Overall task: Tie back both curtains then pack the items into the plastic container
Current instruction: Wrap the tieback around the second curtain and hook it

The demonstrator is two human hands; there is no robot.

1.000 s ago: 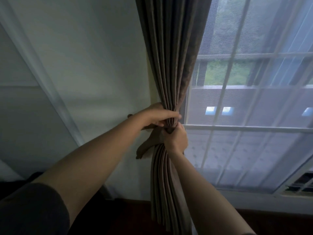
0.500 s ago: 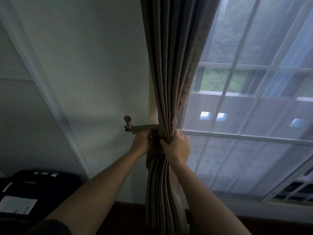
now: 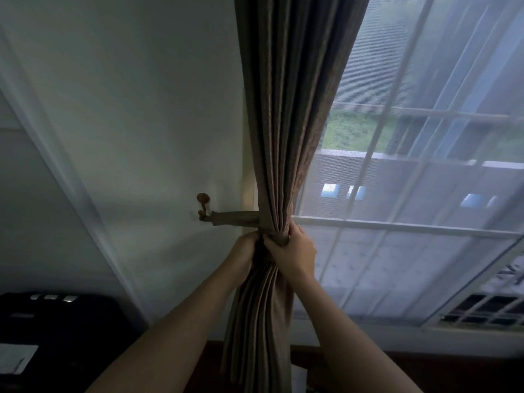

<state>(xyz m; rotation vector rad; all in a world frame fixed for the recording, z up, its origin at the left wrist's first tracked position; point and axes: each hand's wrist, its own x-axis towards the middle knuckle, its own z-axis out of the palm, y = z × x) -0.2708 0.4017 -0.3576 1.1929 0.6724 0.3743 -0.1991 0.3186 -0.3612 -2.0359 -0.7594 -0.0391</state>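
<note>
Gathering the brown curtain [image 3: 286,123] into one tight bundle at the left edge of the window [image 3: 425,171], so that its pleats lie stacked and the tieback [image 3: 241,218] can span them. The tieback is a band of matching fabric. It runs level from the wall hook [image 3: 203,207] on the left to the bundle and wraps round its front, drawing the cloth toward the wall and off the glass. My left hand [image 3: 243,253] is closed on the folds just below the band on the wall side. My right hand [image 3: 295,252] is closed round the band and the cloth on the window side, thumb across the front. The two hands touch, pinching the bundle between them so that the pleats cannot spread while the band is settled. Whether the band's far end is already looped on the hook I cannot tell. Below the grip the curtain hangs loose and fans out toward the floor. Behind it a sheer white panel [image 3: 397,265] covers the panes. A dark case [image 3: 56,321] sits low at the near left. The second curtain and the plastic container are out of view, so I judge the task to be at its first stage.
</note>
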